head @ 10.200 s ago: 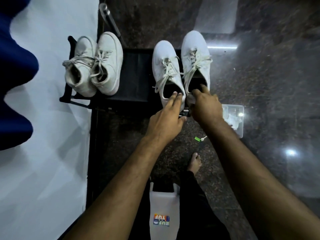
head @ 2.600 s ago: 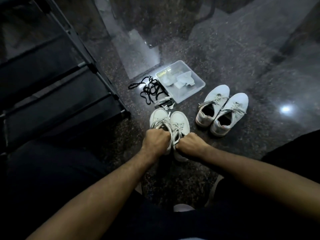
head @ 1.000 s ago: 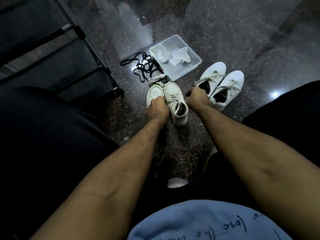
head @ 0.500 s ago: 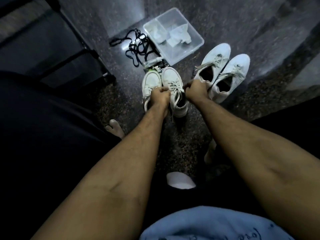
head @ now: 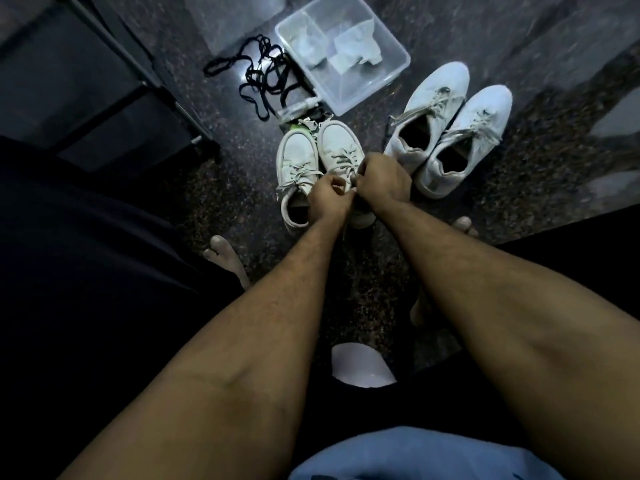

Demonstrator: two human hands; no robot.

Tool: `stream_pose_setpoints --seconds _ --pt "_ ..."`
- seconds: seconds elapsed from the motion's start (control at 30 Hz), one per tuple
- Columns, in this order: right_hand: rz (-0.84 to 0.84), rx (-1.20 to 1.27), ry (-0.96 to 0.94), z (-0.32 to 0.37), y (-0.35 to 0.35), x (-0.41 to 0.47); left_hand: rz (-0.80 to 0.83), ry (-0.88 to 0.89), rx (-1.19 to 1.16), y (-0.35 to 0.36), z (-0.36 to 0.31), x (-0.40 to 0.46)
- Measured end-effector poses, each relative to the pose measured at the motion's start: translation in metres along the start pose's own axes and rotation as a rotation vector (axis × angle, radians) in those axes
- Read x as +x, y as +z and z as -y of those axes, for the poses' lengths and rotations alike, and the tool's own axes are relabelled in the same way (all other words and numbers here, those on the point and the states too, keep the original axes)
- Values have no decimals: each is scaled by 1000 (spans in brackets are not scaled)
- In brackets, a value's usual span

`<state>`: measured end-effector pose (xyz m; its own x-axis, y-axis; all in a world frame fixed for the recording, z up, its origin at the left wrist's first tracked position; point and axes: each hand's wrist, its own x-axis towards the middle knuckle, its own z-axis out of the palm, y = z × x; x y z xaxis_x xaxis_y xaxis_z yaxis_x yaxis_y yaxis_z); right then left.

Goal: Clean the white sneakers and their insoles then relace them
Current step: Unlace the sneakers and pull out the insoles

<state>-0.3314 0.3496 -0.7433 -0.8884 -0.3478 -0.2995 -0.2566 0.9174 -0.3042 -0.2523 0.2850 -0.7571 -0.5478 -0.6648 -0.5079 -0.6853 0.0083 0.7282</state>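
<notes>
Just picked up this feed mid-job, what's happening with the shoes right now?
A person crouches over two pairs of white sneakers on the dark floor. Both hands, the left hand and the right hand, pinch the laces of the near pair's right-side sneaker; the untying appears just begun. Its mate and the far pair are laced and untouched. A clear plastic bin with cloths and loose black laces lie beyond.

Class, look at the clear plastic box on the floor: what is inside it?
Inside the clear plastic box lie crumpled pale cloths or wipes, one on each side of a divider. What lies beneath them is hidden, and their exact material cannot be told.
</notes>
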Motion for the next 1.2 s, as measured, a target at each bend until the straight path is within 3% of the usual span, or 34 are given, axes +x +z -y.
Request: stream_pose_setpoints --seconds 0.2,0.27,0.33,0.43,0.6,0.83,0.93,1.03,1.2 --pt "56 175 173 -2 2 5 87 194 450 6 0 -9" --pt "44 116 155 -4 3 3 51 242 469 5 1 -10" --pt "1 13 96 -4 4 -1 7 251 423 2 2 -10" --pt "-7 -19 81 -9 11 -9 -12 117 245 -3 6 -10" --pt "150 240 124 -14 13 -6 -16 -4 75 -2 15 -8" --pt "116 517 215 -11 3 9 -170 -78 -334 -8 -15 5" --pt "60 821 285 -7 -4 14 -48 -160 -497 -11 -24 -1" --pt "52 1065 329 1 -16 15 105 -156 -508 -8 -23 -7" --pt "-12 1479 360 4 -28 17 205 -163 -555 -6 -22 -12"
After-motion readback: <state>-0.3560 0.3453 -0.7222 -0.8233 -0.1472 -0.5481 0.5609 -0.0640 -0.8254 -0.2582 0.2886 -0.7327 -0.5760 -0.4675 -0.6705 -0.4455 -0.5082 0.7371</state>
